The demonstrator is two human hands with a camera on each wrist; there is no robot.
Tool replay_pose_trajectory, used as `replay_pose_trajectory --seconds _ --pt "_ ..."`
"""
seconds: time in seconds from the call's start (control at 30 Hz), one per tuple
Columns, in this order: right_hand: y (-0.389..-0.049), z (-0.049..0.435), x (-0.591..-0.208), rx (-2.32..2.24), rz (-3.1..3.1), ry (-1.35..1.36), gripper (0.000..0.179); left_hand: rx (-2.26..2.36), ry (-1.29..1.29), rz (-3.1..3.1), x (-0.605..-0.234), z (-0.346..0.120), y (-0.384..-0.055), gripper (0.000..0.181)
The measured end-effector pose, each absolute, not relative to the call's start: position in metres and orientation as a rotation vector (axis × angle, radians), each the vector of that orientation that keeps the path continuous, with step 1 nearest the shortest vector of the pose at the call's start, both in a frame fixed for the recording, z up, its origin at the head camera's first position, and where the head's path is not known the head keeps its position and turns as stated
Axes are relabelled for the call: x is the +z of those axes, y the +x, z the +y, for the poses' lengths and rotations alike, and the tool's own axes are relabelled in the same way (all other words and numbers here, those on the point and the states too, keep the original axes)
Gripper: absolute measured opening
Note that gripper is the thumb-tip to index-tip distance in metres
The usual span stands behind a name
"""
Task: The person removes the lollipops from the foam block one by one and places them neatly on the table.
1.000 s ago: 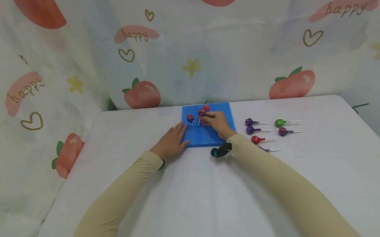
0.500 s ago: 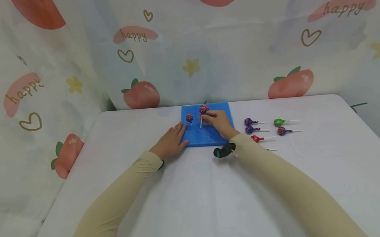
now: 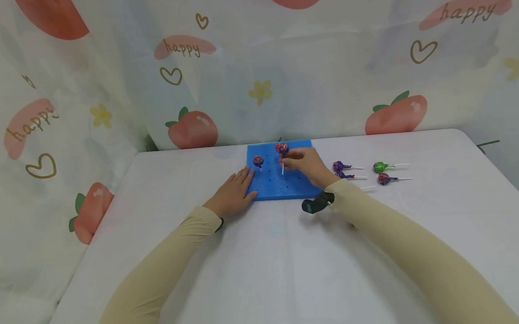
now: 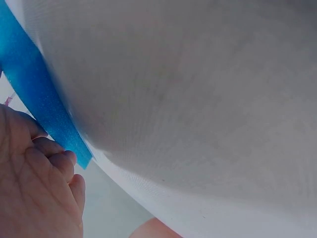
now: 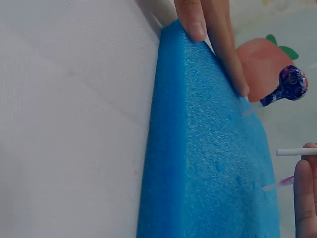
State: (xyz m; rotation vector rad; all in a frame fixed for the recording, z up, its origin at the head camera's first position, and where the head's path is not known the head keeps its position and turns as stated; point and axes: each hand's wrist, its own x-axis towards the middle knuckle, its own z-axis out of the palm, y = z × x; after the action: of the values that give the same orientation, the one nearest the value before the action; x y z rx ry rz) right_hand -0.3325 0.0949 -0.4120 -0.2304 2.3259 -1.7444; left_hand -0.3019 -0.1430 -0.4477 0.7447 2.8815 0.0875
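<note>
Covering part of a lollipop (image 3: 283, 150), one of the hands (image 3: 310, 165) pinches it

Left hand (image 3: 232, 194) rests outstretched; right hand (image 3: 310, 166) pinches.

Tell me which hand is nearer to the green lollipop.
Right. The right hand holds another lollipop over the blue board, left of the green lollipop; the left hand rests farther off, at the board's left edge.

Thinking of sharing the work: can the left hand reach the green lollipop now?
Probably not easily: the green lollipop lies to the right, with the right hand, holding another lollipop, in between; the left hand rests at the left edge of the blue block.
</note>
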Motion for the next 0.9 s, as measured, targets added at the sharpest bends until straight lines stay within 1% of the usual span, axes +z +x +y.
replay_pose_trajectory --seconds 0.23,0.53,0.77,0.9 --pt "-0.331 0.105 -0.404 -1.694 2.358 -0.213 0.033 0.084 0.722 2.877 -0.447 -0.142 -0.302 0.069" --pt "-0.328 0.123 -0.397 -1.655 2.389 -0.277 0.037 0.079 0.730 2.882 -0.447 -0.142 -0.301 0.069" --pt "-0.322 0.140 -0.387 -1.617 2.408 -0.268 0.043 0.075 0.732 2.878 -0.446 -0.142 -0.301 0.069" --pt "-0.318 0.151 -0.381 -1.566 2.435 -0.325 0.044 0.076 0.737 2.883 -0.447 -0.142 -0.301 0.068"
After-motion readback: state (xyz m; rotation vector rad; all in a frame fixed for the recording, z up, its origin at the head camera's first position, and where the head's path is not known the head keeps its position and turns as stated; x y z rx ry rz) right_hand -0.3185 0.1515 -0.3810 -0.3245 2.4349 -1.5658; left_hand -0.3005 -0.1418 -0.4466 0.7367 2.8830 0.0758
